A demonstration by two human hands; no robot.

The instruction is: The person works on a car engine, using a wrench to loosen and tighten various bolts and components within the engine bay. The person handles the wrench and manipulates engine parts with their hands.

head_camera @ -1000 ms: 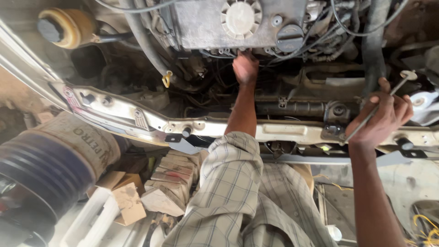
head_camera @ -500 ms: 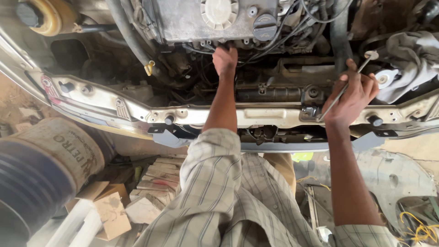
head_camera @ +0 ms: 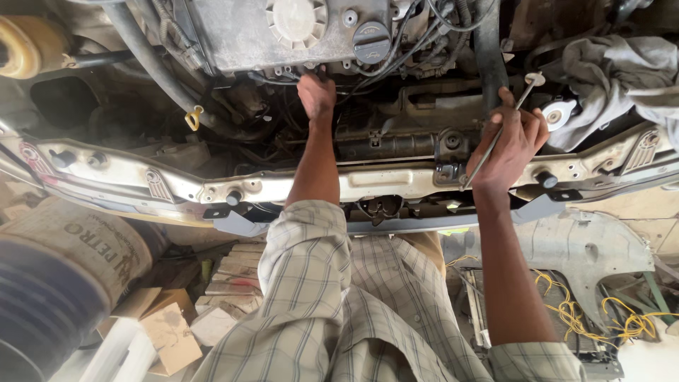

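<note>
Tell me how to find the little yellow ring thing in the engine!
Start at the big grey metal engine block at the top of the view. Follow the thick black rubber hose slanting down along its left side. By the hose's lower end sits the small yellow loop-shaped dipstick handle, well to the left of the left hand; it is the only bright yellow piece among dark, grimy parts.

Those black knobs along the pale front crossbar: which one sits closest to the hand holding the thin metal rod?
The black knob just right of the right hand, nearly at its wrist. The others sit far left along the crossbar.
</note>
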